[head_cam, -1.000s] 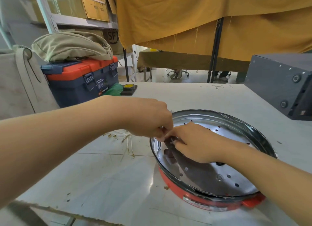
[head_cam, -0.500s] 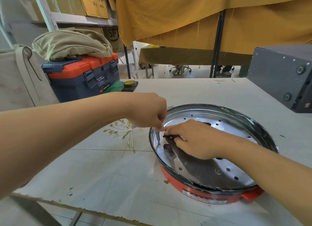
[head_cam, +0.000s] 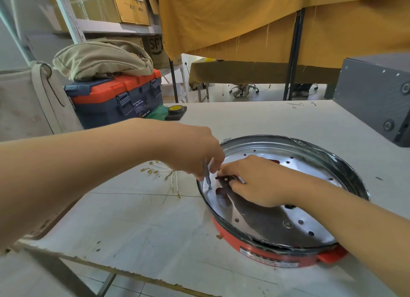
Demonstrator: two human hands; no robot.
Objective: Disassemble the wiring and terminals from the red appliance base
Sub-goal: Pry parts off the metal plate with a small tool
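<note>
Head view looks down on a white counter [head_cam: 137,225] where the red appliance base [head_cam: 275,255] sits at the right, its shiny perforated metal plate [head_cam: 277,219] facing up inside a dark rim. The left hand [head_cam: 190,151] has its fingers curled round a slim metal screwdriver [head_cam: 206,174], held nearly upright with its tip on a screw [head_cam: 209,187] at the plate's left edge. The right hand [head_cam: 255,181] lies on the plate just beside it, fingers pinching a small dark bracket [head_cam: 224,178]. A bundle of white wires with brass terminals [head_cam: 164,173] lies loose on the counter, just left of the base. Farther back stand a blue and orange toolbox [head_cam: 115,99] with a khaki bag [head_cam: 99,59] on top, a yellow tape roll [head_cam: 176,108] and a grey box [head_cam: 375,97].
</note>
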